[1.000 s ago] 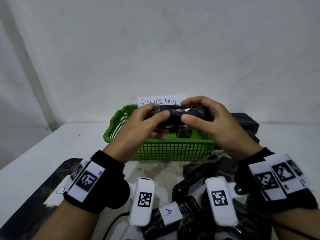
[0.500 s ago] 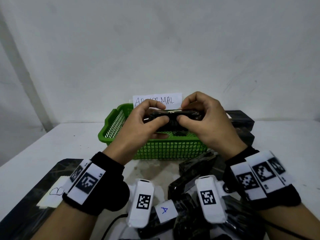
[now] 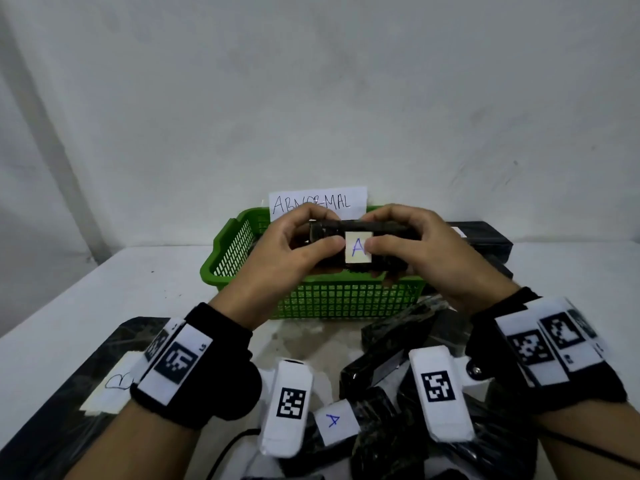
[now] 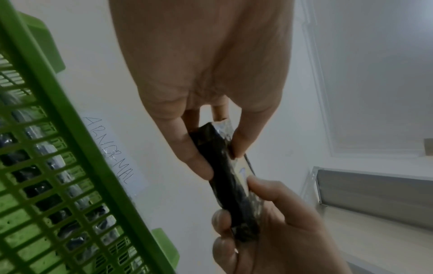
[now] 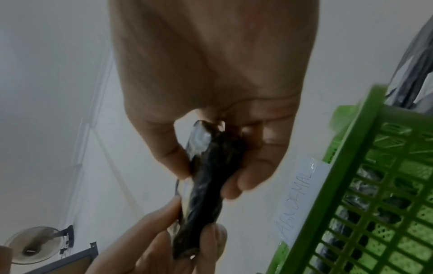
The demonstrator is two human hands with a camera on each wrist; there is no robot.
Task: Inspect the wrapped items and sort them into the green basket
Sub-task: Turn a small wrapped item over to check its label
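Both hands hold one black wrapped item point(image 3: 360, 244) level above the green basket point(image 3: 346, 299). A white label with a blue letter A faces me on its near side. My left hand point(image 3: 298, 251) pinches its left end and my right hand point(image 3: 408, 247) its right end, thumbs on the near face. The left wrist view has the item point(image 4: 232, 185) edge-on between the left hand's point(image 4: 215, 152) fingers and thumb. From the right wrist, the item point(image 5: 208, 178) appears crinkled in clear film inside the right hand point(image 5: 211, 163). Dark wrapped pieces lie inside the basket point(image 4: 70, 166).
A paper sign reading ABNORMAL point(image 3: 317, 202) stands behind the basket. Several black wrapped items point(image 3: 391, 362) lie piled near me, one labelled A point(image 3: 334, 420). A dark flat package labelled B point(image 3: 114, 382) is at near left. Black boxes point(image 3: 485, 237) sit right of the basket.
The hands have turned the item over, so its white A label now faces me. It stays above the basket, held at both ends.
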